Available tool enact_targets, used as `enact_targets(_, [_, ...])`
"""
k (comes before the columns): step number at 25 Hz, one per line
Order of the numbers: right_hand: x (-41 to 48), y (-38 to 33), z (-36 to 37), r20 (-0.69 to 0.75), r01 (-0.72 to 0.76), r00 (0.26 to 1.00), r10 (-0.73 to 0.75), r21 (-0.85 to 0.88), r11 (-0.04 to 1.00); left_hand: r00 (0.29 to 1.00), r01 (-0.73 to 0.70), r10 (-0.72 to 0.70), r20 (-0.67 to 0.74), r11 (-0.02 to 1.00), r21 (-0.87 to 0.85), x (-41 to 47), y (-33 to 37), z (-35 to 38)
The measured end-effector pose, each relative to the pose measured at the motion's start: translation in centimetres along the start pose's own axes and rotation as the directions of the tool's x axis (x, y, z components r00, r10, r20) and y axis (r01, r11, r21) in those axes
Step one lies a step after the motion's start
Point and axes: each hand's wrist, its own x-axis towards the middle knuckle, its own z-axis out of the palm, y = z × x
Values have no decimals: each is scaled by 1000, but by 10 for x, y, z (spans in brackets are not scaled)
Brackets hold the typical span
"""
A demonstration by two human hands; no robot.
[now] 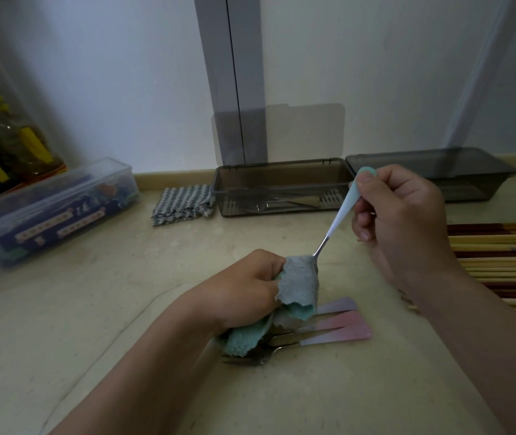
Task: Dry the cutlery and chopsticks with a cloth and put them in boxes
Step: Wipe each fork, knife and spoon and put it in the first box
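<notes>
The right grip point(398, 221) pinches a pale-blue-handled spoon point(341, 211) by its handle; the left grip point(244, 287) clenches a teal cloth point(297, 284) round the spoon's bowl. Below the left grip lies pink-handled cutlery point(338, 324) on the counter point(124, 309). Chopsticks point(501, 262) lie right of the right grip; an open box point(281, 186) stands beyond both.

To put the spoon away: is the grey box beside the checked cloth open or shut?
Open: the lid stands upright behind the grey box; cutlery shows inside.
</notes>
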Motion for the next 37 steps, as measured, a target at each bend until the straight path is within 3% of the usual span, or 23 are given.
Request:
enact_targets(12, [3,-3,-3,-59,46,997,-48,-43,998,998,35,-37,-60,998,-44,-1,4,1])
enact_targets(16, [14,-13,-19,-197,23,980,-19,16,1000,998,9,-12,-70,999,-40,-4,2,-2])
enact_targets(20, [26,-14,-37,-286,-41,956,69,104,994,985,-34,17,-171,994,-99,-2,-3,-3])
enact_targets(28, [22,-12,-28,-255,-137,949,187,199,970,955,-97,26,-294,969,-227,-2,4,-1])
enact_targets(31, [19,-7,-20,-209,-203,939,274,306,930,944,-126,35,-327,957,-260,-2,5,-1])
enact_targets(34, [24,-4,-9,-148,-266,925,351,408,873,945,-136,39,-324,949,-283,-3,6,1])
enact_targets(37, [40,3,4,-108,-308,921,374,386,869,951,-146,55,-304,947,-287,-4,6,1])
